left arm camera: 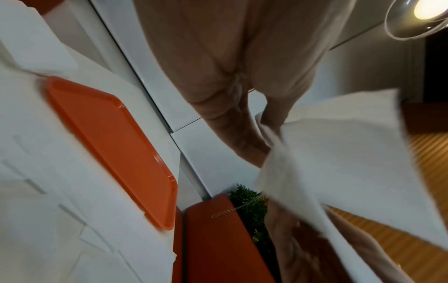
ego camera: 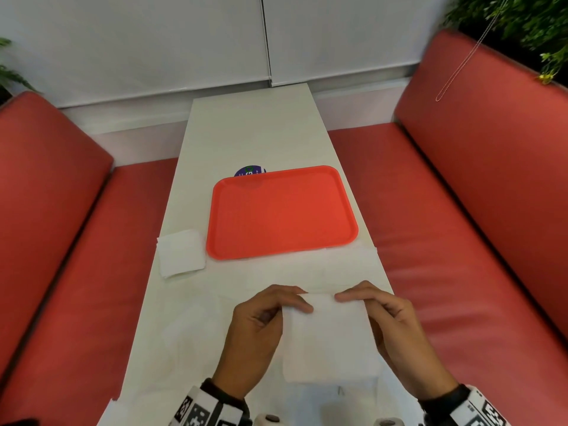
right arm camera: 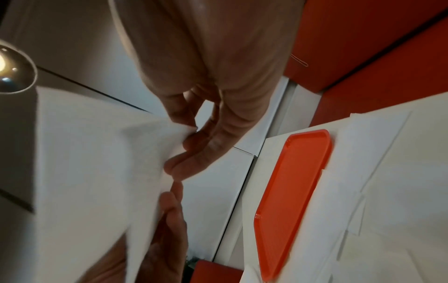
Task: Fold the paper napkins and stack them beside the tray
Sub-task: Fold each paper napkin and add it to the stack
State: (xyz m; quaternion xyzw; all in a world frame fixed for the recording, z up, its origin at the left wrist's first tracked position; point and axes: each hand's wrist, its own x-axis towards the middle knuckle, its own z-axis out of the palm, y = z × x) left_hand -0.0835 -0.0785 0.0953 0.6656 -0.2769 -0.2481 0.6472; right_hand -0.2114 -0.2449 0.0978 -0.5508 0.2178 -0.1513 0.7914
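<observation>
Head view first: both hands are up over the near end of the long white table, and between them hangs a white paper napkin, lifted clear of the tabletop. Left hand has the top left corner, thumb and forefinger curled in and pinching the upper edge; right hand pinches the top right corner the same way, fingertips nearly meeting across the top edge. Left wrist view confirms it, the left hand closing its fingers on the white paper napkin, which drapes away below, with the right hand's fingers showing blurred under the sheet. Right wrist view shows the right hand with thumb and fingers pressed onto the napkin's corner, and the left hand just beneath, gripping the same edge. Beyond the hands, the flat orange-red plastic tray lies across the middle of the table, nothing on it. Just beside its left edge sits a small stack of folded white napkins, close to the tray but not touching it. More unfolded white sheets seem to lie flat on the table near the tray's front edge, though white on white makes their outlines hard to read. Peeking from behind the tray's far rim, a round purple sticker. Red padded benches flank the table on both sides.
</observation>
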